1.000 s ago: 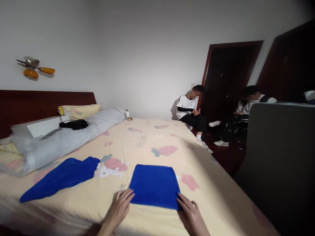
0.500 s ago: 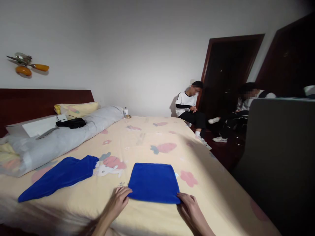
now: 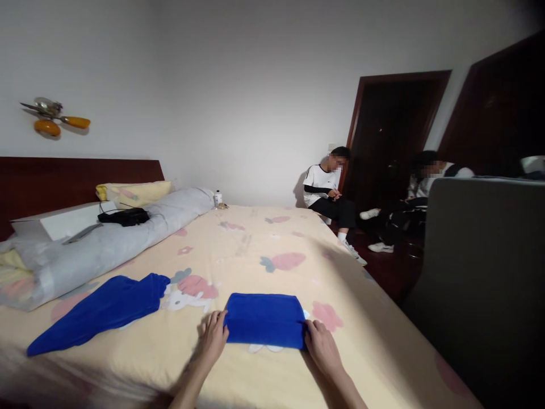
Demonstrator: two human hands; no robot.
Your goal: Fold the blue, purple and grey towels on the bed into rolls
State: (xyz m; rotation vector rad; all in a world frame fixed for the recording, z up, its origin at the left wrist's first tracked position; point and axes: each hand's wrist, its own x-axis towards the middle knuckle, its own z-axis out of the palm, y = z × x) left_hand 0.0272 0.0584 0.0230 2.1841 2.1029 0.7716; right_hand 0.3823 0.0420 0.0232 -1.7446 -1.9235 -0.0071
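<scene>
A blue cloth (image 3: pixel 266 321), folded into a rectangle, lies on the bed in front of me, its near part turned up over the rest. My left hand (image 3: pixel 216 335) pinches its left edge near the front corner. At the right edge, my right hand (image 3: pixel 321 342) grips the other side with thumb and fingers together. A second blue cloth (image 3: pixel 102 309) lies crumpled and stretched out to the left, apart from both hands.
The bed's patterned sheet (image 3: pixel 238 261) spreads around the cloths. A rolled grey quilt (image 3: pixel 128 244), a black bag (image 3: pixel 124 216) and a white box (image 3: pixel 76 221) lie at left. A small bottle (image 3: pixel 218 198) stands far back. Two people sit beyond, near a grey panel (image 3: pixel 481 272).
Both hands have moved slightly away from me, bringing the cloth's near edge up and over, so the blue rectangle is now shorter front to back. The view has tilted slightly.
</scene>
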